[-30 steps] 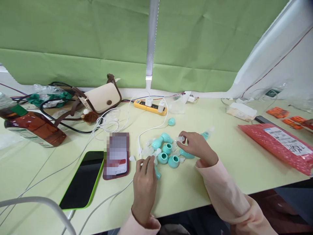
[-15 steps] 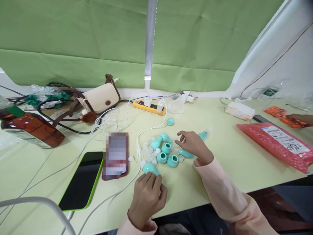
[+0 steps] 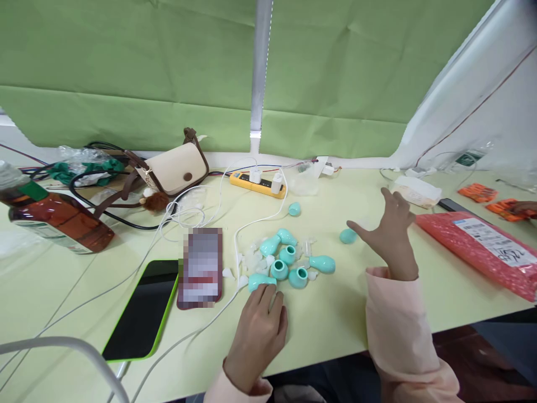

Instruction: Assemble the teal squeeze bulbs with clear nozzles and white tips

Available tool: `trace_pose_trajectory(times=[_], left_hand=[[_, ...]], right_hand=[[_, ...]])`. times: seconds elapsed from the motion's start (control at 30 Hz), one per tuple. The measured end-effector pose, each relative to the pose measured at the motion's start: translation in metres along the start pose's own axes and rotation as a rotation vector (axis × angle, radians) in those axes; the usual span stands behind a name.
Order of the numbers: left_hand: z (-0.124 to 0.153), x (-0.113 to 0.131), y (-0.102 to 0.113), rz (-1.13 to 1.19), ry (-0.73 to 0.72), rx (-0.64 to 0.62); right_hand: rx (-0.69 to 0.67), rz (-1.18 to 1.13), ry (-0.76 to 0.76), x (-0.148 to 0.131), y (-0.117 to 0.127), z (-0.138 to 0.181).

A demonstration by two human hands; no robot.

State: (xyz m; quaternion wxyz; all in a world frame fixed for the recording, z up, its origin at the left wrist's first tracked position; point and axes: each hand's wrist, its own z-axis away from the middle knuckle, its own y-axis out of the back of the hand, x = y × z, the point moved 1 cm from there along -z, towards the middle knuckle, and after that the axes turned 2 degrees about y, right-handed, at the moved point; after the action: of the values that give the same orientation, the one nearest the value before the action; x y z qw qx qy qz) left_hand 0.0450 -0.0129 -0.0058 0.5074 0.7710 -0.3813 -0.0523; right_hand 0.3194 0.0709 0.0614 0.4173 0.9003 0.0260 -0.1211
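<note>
A pale bench (image 3: 331,324) stretched before us, with a green sheet (image 3: 126,56) hanging behind its far edge. We had a red parcel (image 3: 478,252) toward the bench's right end, a cream bag (image 3: 176,170) by the far edge, left of centre, and a bottle (image 3: 59,221) toward the left end. A yellow power strip (image 3: 258,186) lay near the middle of the far edge.

Our right hand (image 3: 388,235) stood raised in front of the parcel, its grip spread wide and holding nothing, the thumb near a teal egg (image 3: 347,236). Our left hand (image 3: 260,322) came in over the near edge, fingers curled at the right end of a teal bulb (image 3: 260,281); we could not tell whether its grip was closed on it. Two phones lay to the left, a green-edged phone (image 3: 145,308) near the near edge and a red-edged phone (image 3: 201,274) just beside it.

Three teal pots (image 3: 297,277), mouths up, stood clustered near the bench's middle, another teal bulb (image 3: 322,264) lying to their right. Small translucent bits (image 3: 254,260) were scattered beside them.
</note>
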Motion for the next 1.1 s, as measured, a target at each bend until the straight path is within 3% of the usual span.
trace_pose_trajectory(times=[0.13,0.23,0.4,0.47,0.57,0.63,0.67,0.73,0.83,0.87,0.93,1.1], left_hand=[[0.001,0.000,0.000,-0.006,-0.001,0.020],[0.001,0.000,0.001,-0.007,-0.007,0.046],[-0.001,-0.002,0.005,0.026,0.008,0.095],[-0.001,-0.003,0.006,0.041,0.008,0.119],[0.000,-0.003,0.007,0.071,0.013,0.199],[0.001,-0.003,0.009,0.102,0.034,0.280],[0.002,-0.003,0.010,0.125,0.047,0.324],[0.004,-0.003,0.014,0.186,0.062,0.405],[0.007,-0.004,0.021,0.329,0.101,0.442],[0.008,-0.004,0.023,0.389,0.127,0.422],[0.008,-0.005,0.024,0.508,0.208,0.333],[0.010,-0.005,0.021,0.800,0.472,0.069]], right_hand=[[-0.353,-0.104,-0.085,0.021,-0.021,0.006],[-0.430,-0.172,-0.159,0.026,-0.027,0.008],[-0.325,-0.215,-0.188,0.018,-0.021,0.005],[-0.209,-0.243,-0.169,0.008,-0.017,0.005],[0.134,-0.578,-0.075,-0.019,-0.009,0.011],[0.232,-0.856,-0.025,-0.042,-0.003,0.022],[0.203,-0.914,0.000,-0.055,0.000,0.028],[-0.030,-1.155,0.091,-0.081,0.006,0.042],[-0.525,-1.101,0.553,-0.115,0.013,0.062],[-0.621,-1.032,0.690,-0.122,0.014,0.068],[-0.656,-0.935,0.822,-0.131,0.012,0.078],[-0.690,-0.986,0.750,-0.134,0.002,0.088]])
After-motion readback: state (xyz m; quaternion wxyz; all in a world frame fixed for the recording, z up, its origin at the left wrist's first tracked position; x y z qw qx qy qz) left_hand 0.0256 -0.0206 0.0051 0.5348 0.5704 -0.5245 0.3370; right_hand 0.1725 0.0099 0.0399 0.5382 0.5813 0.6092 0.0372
